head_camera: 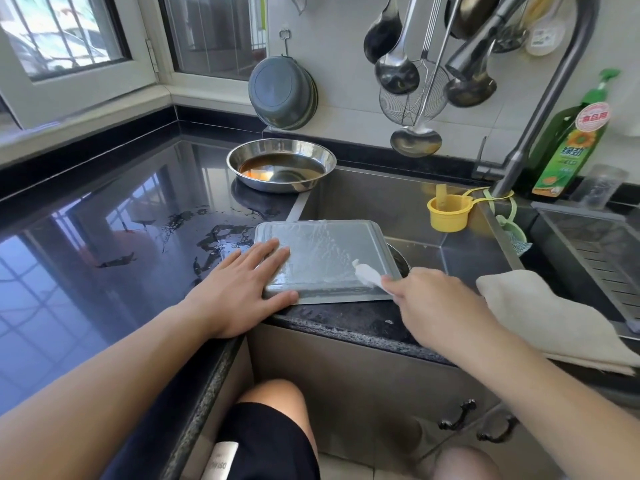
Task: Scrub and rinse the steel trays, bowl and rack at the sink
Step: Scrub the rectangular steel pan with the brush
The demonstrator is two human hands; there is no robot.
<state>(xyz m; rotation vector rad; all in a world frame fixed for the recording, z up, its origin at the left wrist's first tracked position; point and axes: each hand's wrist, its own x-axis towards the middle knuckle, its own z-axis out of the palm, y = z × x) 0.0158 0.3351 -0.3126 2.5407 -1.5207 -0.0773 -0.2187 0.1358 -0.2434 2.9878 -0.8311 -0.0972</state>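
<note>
1. Person's knees and dark shorts [266, 445] are showing at the bottom edge, in front of the steel cabinet front [346, 382] under the sink.
2. Left hand [242, 289] is lying flat, fingers straight and slightly spread, pressing on the near-left corner of an upturned steel tray [325, 258]; no grip is closing round anything.
3. Right hand [436, 303] is curling its fingers round a white scrubbing pad [367, 275], pinching it against the tray's near-right edge.
4. The tray is lying bottom-up, wet and soapy, bridging the front-left corner of the sink [450, 251]: part is resting on the black counter [104, 237], part is hanging over the basin.
5. A pale cloth [554, 320] is draping over the sink's front rim, just right of the right hand.
6. Water puddles [207, 237] are sitting on the counter left of the tray.
7. A yellow cup [448, 213] is hanging inside the basin from the base of the tap [540, 109].
8. A round steel bowl [281, 164] holding brown liquid is sitting on the counter at the sink's far-left corner, well apart from the tray.
9. A green detergent bottle [571, 143] is standing behind the tap.
10. Ladles and a wire skimmer [412, 91] are hanging on the wall, with stacked grey basins [282, 93] on a hook to their left.
</note>
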